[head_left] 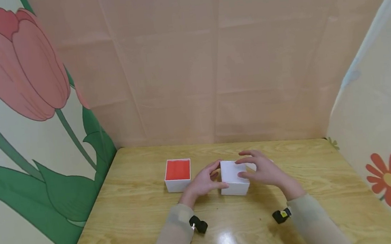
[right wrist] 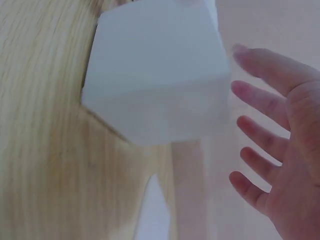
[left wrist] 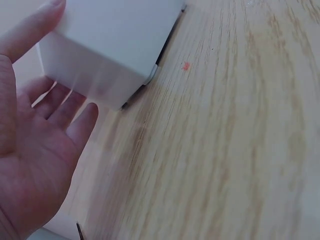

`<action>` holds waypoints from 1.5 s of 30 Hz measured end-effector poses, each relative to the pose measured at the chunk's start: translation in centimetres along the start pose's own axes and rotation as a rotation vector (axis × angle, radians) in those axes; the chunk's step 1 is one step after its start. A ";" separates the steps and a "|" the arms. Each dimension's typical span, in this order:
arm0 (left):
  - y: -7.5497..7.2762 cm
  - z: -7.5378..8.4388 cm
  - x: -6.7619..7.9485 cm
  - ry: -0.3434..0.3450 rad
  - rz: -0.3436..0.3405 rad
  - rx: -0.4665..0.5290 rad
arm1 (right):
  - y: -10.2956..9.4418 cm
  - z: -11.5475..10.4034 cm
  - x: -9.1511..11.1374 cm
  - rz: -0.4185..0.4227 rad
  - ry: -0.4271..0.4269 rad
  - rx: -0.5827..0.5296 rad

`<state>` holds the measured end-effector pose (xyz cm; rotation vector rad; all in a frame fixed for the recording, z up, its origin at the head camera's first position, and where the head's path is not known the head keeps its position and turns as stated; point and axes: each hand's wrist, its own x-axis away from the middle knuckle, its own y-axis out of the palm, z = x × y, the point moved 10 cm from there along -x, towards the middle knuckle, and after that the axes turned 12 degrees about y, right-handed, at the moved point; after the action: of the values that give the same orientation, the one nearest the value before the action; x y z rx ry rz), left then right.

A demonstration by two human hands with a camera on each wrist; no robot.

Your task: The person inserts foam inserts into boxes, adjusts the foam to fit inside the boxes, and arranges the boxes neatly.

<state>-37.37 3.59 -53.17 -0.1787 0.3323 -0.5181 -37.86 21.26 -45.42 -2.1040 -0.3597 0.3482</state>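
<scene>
A white box (head_left: pixel 232 172) with a plain white top stands on the wooden table in front of me. My left hand (head_left: pixel 205 181) holds its left side, the thumb at the near corner and the fingers toward the far corner. In the left wrist view, the thumb of the left hand (left wrist: pixel 37 145) lies against the white box (left wrist: pixel 110 40). Spread above the box's right side is my right hand (head_left: pixel 263 169). From the right wrist, the fingers of the right hand (right wrist: pixel 295 135) show apart from the box (right wrist: pixel 155 55), gripping nothing.
Left of the left hand stands a second white box with a red top (head_left: pixel 178 170). A flat white piece (right wrist: pixel 154 212) lies on the table beyond the white box, partly behind the right hand. A small red speck (left wrist: pixel 186 65) is on the wooden tabletop (left wrist: pixel 235 150).
</scene>
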 end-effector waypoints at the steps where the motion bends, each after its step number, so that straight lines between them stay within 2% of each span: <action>1: 0.0 0.0 0.0 0.003 0.000 -0.001 | -0.1 -0.4 -0.2 0.003 -0.006 0.000; 6: -0.1 0.1 -0.1 0.034 -0.007 -0.005 | 0.2 -2.4 -1.1 -0.022 -0.023 0.049; 10: 0.1 0.1 0.0 0.036 -0.019 -0.010 | 0.9 -3.0 -1.3 -0.052 -0.017 0.106; 14: 0.1 0.0 0.0 0.025 -0.016 -0.003 | 1.3 -3.0 -1.4 -0.056 -0.001 0.138; 21: 0.1 0.1 0.1 0.022 -0.011 -0.009 | 1.9 -3.0 -1.5 -0.035 -0.026 0.212; 26: 0.0 0.1 0.0 0.025 -0.005 -0.002 | 1.7 -2.2 -1.4 -0.045 -0.028 0.179; 30: 0.1 0.0 0.0 0.014 -0.005 0.008 | 0.5 -1.1 -0.9 -0.048 0.017 0.127; 35: 0.0 -0.2 0.1 -0.002 0.002 0.010 | -0.5 -0.6 -0.5 -0.045 0.053 0.147; 40: 0.0 -0.1 -0.1 0.018 0.003 0.000 | -0.1 -0.3 -0.9 -0.070 0.111 0.192; 45: 0.0 -0.3 -0.1 0.007 -0.004 -0.006 | 0.6 0.1 -1.3 -0.092 0.162 0.214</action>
<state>-37.59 3.63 -53.46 -0.1831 0.3402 -0.5215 -38.96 20.50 -45.86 -1.8842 -0.3079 0.1538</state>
